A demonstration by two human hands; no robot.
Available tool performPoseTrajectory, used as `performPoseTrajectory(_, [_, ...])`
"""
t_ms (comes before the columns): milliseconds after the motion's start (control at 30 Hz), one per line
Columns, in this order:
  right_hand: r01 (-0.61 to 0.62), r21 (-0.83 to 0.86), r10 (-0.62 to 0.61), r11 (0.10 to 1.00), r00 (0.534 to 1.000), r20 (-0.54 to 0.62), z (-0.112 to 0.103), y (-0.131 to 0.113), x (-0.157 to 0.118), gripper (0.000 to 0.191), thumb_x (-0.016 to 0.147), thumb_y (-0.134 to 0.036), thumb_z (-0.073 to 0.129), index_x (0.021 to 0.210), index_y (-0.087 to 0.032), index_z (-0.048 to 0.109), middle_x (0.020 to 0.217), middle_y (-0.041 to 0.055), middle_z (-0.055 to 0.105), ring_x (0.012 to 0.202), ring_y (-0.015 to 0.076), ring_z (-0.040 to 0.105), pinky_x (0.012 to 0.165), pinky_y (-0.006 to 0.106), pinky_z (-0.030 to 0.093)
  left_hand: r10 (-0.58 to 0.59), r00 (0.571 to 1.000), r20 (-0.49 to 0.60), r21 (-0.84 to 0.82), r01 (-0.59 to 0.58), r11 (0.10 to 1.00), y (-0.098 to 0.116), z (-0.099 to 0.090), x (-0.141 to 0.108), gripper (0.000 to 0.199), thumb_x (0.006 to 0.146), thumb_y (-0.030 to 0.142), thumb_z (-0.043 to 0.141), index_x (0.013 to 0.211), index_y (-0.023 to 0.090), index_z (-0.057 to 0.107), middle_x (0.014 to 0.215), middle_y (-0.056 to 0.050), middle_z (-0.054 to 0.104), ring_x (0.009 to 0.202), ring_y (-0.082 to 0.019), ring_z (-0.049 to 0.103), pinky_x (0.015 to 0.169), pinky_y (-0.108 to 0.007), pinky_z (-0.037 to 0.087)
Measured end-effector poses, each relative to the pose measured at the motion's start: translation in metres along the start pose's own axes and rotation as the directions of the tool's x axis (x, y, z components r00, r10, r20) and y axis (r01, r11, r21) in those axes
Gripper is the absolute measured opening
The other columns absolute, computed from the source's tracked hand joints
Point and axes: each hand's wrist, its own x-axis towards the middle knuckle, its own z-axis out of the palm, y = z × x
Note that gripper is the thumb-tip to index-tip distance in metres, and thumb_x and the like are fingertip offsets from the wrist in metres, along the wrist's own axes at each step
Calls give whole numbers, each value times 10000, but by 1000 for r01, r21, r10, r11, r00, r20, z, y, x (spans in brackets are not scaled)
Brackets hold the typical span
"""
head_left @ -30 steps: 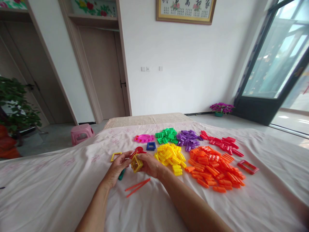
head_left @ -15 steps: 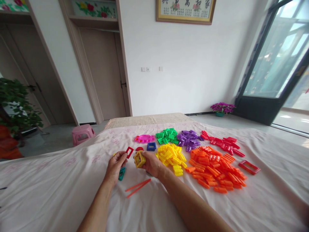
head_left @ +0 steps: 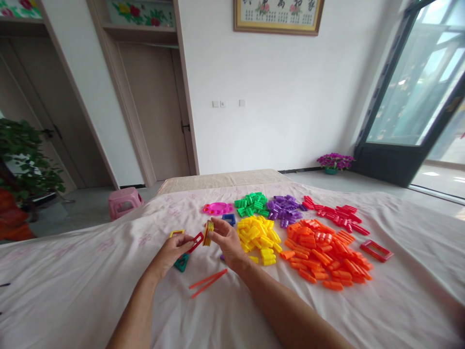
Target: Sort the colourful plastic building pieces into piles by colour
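Note:
My left hand (head_left: 175,253) pinches a red rectangular plastic frame (head_left: 196,242) between thumb and fingers. Close beside it, my right hand (head_left: 227,239) grips a stack of yellow square frames (head_left: 208,233), turned edge-on, with some red showing at its side. Whether the red frame touches the stack, I cannot tell. Under my left hand lie teal triangular frames (head_left: 182,262). A yellow frame (head_left: 177,233) rests just beyond its fingers. The blue square frames (head_left: 228,219) lie behind my right hand. Two thin orange sticks (head_left: 208,282) are on the cloth nearer to me.
Heaps of yellow (head_left: 257,235), orange (head_left: 323,252), green (head_left: 251,204), purple (head_left: 284,210) and red (head_left: 339,217) plastic pieces lie to the right. A red frame stack (head_left: 377,250) sits at far right, a pink tray (head_left: 218,208) at the back. A pink stool (head_left: 125,202) stands left.
My right hand has turned the yellow stack edge-on. My left hand has moved slightly down and left, tilting the red frame toward the stack and uncovering the yellow frame behind.

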Motion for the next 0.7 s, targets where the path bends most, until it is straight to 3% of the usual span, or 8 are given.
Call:
performPoseTrajectory(67, [14,-29,-14,999,1000,12,2,2,-1,571,573,-358,896,1066,-202,655,1034,67,718,951,233,686,899,412,529,1,991,134,-26,2,1000,3,-1,0,446,616,449,835,935,144,775,942,-119,757,905,-249,701,775,-316,543])
performPoseTrajectory(133, [23,-41,-22,999,999,32,5,5,-3,575,563,-365,904,1052,-206,646,997,60,720,929,240,697,884,425,543,29,979,200,-64,-17,998,6,0,0,560,614,408,854,1102,156,742,1110,-155,733,1031,-274,686,854,-342,540])
performPoseTrajectory(267, [40,-7,-40,999,997,70,9,10,-7,608,554,-379,912,1056,-208,615,986,62,728,930,250,707,903,460,550,109,954,279,-147,-70,987,14,11,-3,750,636,320,857,1339,207,623,1315,-173,651,1066,-287,684,892,-383,541])
performPoseTrajectory(467, [44,-33,-43,998,998,43,10,9,-7,621,551,-386,916,1075,-202,638,1016,68,732,951,257,709,964,477,531,85,960,266,-215,-27,976,29,24,-11,689,587,331,879,1236,175,709,1183,-151,728,977,-285,706,835,-367,559])
performPoseTrajectory(700, [11,-50,-9,999,999,39,1,0,-4,565,605,-416,886,1094,-203,698,1080,84,737,1048,273,684,976,458,514,49,955,293,-290,40,956,23,10,-10,582,657,356,848,1198,175,732,1198,-149,724,1036,-292,701,894,-405,553])
